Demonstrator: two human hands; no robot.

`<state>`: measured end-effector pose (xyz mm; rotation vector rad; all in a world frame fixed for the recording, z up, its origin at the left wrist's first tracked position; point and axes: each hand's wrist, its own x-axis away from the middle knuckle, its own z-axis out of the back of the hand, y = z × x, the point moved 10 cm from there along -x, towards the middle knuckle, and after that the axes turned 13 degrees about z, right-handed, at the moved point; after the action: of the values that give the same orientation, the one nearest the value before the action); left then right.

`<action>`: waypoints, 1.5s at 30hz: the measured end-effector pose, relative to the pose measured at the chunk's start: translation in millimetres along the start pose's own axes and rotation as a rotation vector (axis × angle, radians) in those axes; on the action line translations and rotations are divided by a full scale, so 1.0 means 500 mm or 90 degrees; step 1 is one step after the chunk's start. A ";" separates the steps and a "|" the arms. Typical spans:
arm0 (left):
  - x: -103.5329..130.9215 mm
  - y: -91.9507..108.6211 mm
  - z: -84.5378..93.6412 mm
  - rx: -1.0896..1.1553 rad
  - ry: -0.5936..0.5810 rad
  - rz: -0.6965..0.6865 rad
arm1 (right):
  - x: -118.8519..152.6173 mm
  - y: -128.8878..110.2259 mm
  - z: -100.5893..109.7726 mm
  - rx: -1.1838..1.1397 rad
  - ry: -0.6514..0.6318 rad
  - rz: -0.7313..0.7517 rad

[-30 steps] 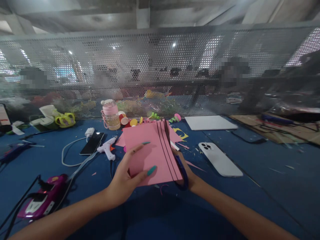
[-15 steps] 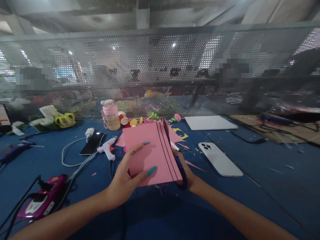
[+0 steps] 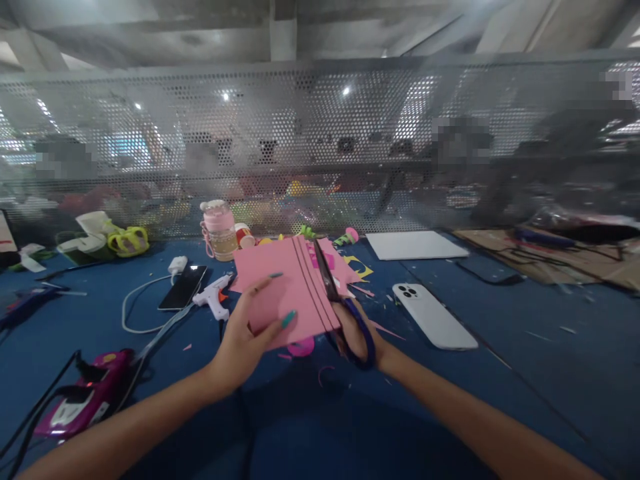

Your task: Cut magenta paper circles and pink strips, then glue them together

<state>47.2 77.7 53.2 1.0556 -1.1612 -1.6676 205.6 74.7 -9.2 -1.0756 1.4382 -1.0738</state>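
Between the thumb and fingers of my left hand (image 3: pixel 245 340) is a pink sheet (image 3: pixel 273 293), raised above the blue table and tilted. Dark parallel lines run along its right side. My right hand (image 3: pixel 357 333) is closed round the dark blue handles of a pair of scissors (image 3: pixel 327 273). The blades point away from me, close to the sheet's right edge; I cannot tell whether they touch it. Behind and below the sheet lie more pink pieces (image 3: pixel 345 267) and a bright pink round piece (image 3: pixel 301 347).
A white phone (image 3: pixel 435 317) lies right of my hands, with a white board (image 3: pixel 416 245) behind it. To the left are a glue gun (image 3: pixel 215 297), a black phone (image 3: pixel 183 288) and a purple power strip (image 3: pixel 87 400) with cables. A pink-topped bottle (image 3: pixel 220 230) stands near the mesh partition (image 3: pixel 325 133).
The pink sheet has shifted left and turned slightly anticlockwise in my left hand. The scissors now stand further out from its right edge, with more of their blades and handles showing.
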 end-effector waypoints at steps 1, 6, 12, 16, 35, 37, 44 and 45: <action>-0.011 -0.002 0.014 -0.024 0.039 -0.004 | -0.004 0.007 0.009 0.032 0.006 -0.013; -0.065 -0.034 0.059 -0.105 0.123 0.005 | -0.035 0.016 0.078 0.201 0.050 -0.054; -0.089 -0.071 0.062 -0.137 0.044 -0.024 | -0.061 -0.058 0.209 0.543 0.123 -0.026; -0.097 -0.088 0.055 -0.169 0.012 -0.044 | -0.052 -0.075 0.264 0.738 0.144 -0.065; -0.168 -0.096 -0.009 -0.387 0.121 -0.151 | -0.039 -0.090 0.191 1.055 0.072 -0.029; -0.142 -0.103 -0.012 -0.401 0.135 -0.178 | -0.034 -0.104 0.173 1.074 0.094 0.004; -0.037 -0.101 -0.093 -0.522 -0.050 -0.348 | -0.045 -0.016 0.091 1.061 -0.046 0.015; -0.029 -0.099 -0.102 -0.525 -0.078 -0.358 | -0.045 0.000 0.085 1.059 -0.068 0.004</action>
<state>91.7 89.3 -3.0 0.7612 -0.1408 -2.3627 250.0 93.2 -9.0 0.1155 0.1099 -1.5969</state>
